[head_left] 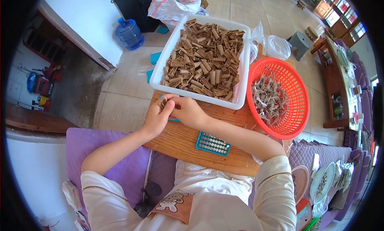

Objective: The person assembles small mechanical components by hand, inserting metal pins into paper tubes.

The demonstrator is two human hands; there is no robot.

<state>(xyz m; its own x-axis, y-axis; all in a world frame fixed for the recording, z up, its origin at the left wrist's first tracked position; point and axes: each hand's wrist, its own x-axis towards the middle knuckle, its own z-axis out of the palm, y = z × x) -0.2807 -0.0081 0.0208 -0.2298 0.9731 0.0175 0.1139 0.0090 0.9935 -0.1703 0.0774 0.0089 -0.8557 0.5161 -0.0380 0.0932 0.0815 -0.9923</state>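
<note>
Both my hands meet at the left edge of the wooden table, just below a white tub [155, 77]. My left hand [155, 116] is closed around a small brown trough-shaped piece [163, 103], much like those heaped in the tub. My right hand [190, 112] reaches across to it, its fingers bent and pressed against the same piece. Fingers partly hide the piece, so its far side cannot be made out. A heap of brown pieces [208, 57] fills the tub. Nearer to me lies a teal tray [197, 145] with rows of small silvery discs [214, 142].
A red basket [303, 96] of tangled clear and dark bits [269, 99] stands right of the tub on the wooden table [176, 141]. Blue water bottle [129, 34] and white sack [168, 7] are beyond. Purple seat [116, 151] is left; bowls [326, 179] sit right.
</note>
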